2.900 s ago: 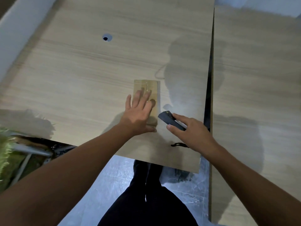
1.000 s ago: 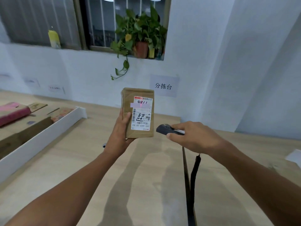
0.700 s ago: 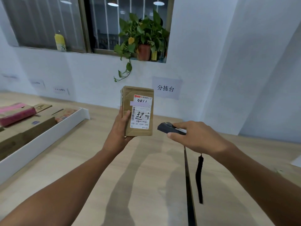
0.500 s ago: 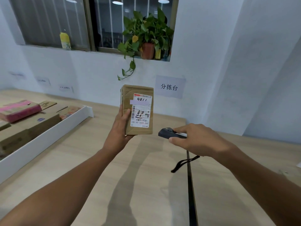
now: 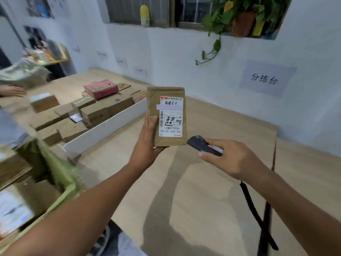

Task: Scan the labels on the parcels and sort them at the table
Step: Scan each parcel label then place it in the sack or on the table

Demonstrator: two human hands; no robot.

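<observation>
Parcel (image 5: 167, 117) is held upright above the worktop (image 5: 203, 185), long axis vertical. The label (image 5: 171, 116) is turned toward the camera, its print upside down. It is gripped at the lower left by the left hand (image 5: 147, 143), thumb laid on the front, the rest hidden behind. Right hand (image 5: 234, 159): fingers (image 5: 214, 143) closed round a black scanner (image 5: 203, 147), set just beside the parcel's lower right corner, nose aimed up and left. No beam is seen on the label. Boxes (image 5: 96, 111) are stacked past the white divider (image 5: 105, 130) toward the worktop's left edge. Judged: that pile lies left of the parcel, so the left hand is nearer.
</observation>
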